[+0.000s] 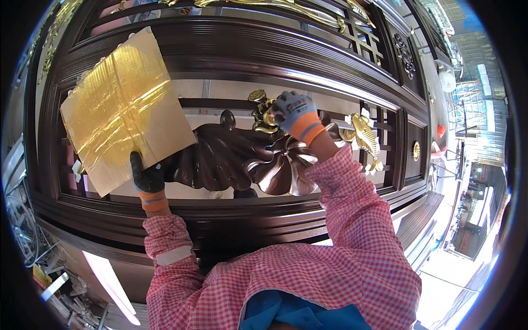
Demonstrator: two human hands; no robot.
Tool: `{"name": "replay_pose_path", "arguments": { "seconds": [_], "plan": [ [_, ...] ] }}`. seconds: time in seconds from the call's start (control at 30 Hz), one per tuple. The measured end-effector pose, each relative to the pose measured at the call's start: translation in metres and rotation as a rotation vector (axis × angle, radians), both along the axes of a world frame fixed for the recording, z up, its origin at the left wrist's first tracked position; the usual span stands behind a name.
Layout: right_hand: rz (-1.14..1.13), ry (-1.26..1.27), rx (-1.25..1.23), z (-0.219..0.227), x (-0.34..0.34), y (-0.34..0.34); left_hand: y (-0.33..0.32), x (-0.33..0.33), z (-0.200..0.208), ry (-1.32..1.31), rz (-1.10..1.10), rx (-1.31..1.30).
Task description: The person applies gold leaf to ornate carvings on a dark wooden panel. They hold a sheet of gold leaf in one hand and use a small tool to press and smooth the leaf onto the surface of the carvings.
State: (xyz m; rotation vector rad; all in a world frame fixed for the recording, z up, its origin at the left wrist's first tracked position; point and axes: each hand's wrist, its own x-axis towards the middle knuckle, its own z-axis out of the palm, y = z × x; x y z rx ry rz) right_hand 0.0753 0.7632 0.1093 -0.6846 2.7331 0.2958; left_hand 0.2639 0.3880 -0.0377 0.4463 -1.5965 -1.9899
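Note:
My left hand (pixel 147 177), in a dark-palmed glove with an orange cuff, grips the lower edge of a cardboard sheet (pixel 124 99) smeared with gold. The sheet is tilted up over the left part of a dark brown panel. My right hand (pixel 297 113), in a grey glove with an orange cuff, is closed beside a gold-coloured flower ornament (pixel 264 116); its fingertips and anything in them are hidden. Below it spread large carved brown leaves (pixel 220 154), glossy and raised. A gold fish ornament (pixel 364 135) with bits of white at its edges sits to the right.
The dark brown frame (pixel 247 47) of the panel surrounds the carvings. More gold ornament (pixel 297 11) runs along the far side. A round gold medallion (pixel 416 150) sits on the right side panel. Assorted scrap (pixel 66 286) lies at lower left.

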Motion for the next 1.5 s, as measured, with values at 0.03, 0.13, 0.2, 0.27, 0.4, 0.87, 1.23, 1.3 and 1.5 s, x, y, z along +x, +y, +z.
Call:
{"name": "replay_pose_path", "arguments": {
  "seconds": [0.03,0.13,0.2,0.27,0.4,0.87,1.23,1.3,1.5],
  "plan": [
    [-0.023,0.019,0.034,-0.003,-0.005,0.006,0.001,-0.001,0.001,0.013,-0.017,0.054],
    [-0.062,0.033,0.07,-0.001,-0.011,0.007,0.008,0.001,0.002,0.068,-0.011,-0.371],
    [0.01,0.006,0.021,0.013,-0.001,-0.012,0.007,0.002,0.002,0.074,-0.02,-0.313],
    [0.053,0.06,-0.005,-0.008,0.0,0.0,0.012,0.0,0.006,0.059,-0.051,-0.294],
    [-0.126,0.04,0.092,0.0,-0.012,0.016,0.01,0.002,0.003,0.059,-0.057,-0.204],
    [-0.26,0.087,-0.261,0.001,0.003,0.036,0.005,0.002,-0.003,0.033,-0.039,-0.271],
    [-0.417,0.031,-0.197,-0.007,0.03,0.032,0.014,-0.015,0.043,-0.074,0.099,0.642],
    [-0.34,0.007,-0.216,-0.006,0.034,0.032,0.001,-0.011,0.037,0.024,-0.015,0.772],
    [-0.511,0.129,-0.348,-0.017,0.018,0.049,0.003,-0.004,0.01,-0.07,-0.037,-0.085]
  ]
}}
